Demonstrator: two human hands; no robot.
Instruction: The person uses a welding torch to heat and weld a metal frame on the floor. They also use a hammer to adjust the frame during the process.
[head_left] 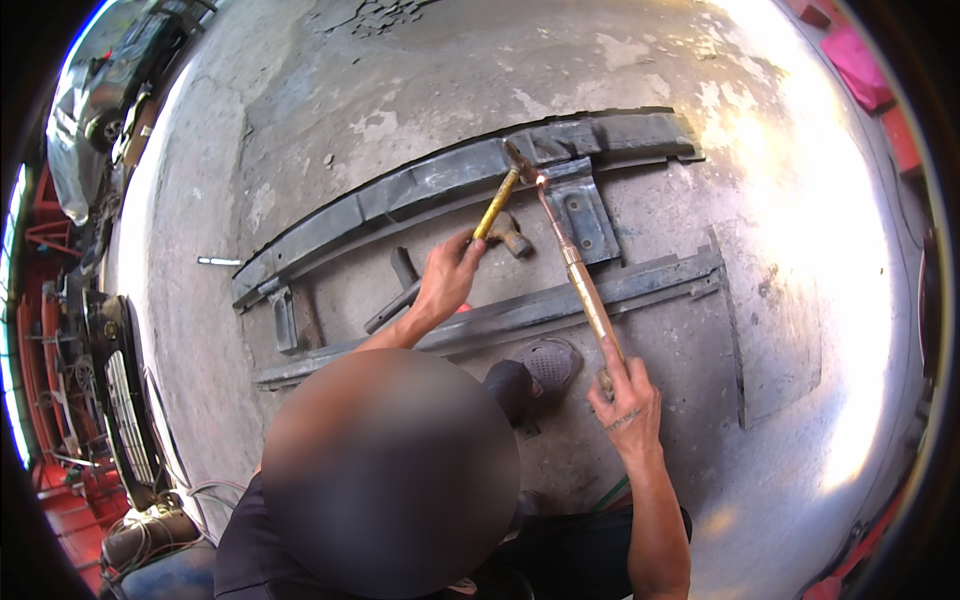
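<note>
My left hand (446,279) grips a hammer by its yellow handle (492,212); the hammer's head (515,158) rests against the dented face of a long dark metal bumper beam (420,182). In my right hand (627,398) is a brass gas torch (590,296), its thin tip glowing bright orange beside the hammer head. That tip points at the beam where a bolted-hole bracket (577,215) joins it. A second hammer head (510,240), rusty, lies on the floor just right of my left hand; its handle is partly hidden.
A second, straighter metal rail (640,286) lies nearer me, with a shoe (551,362) beside it. A small light-coloured stick (218,261) lies at left. Car parts and a grille (125,410) line the left side; a pink cloth (856,68) is far right.
</note>
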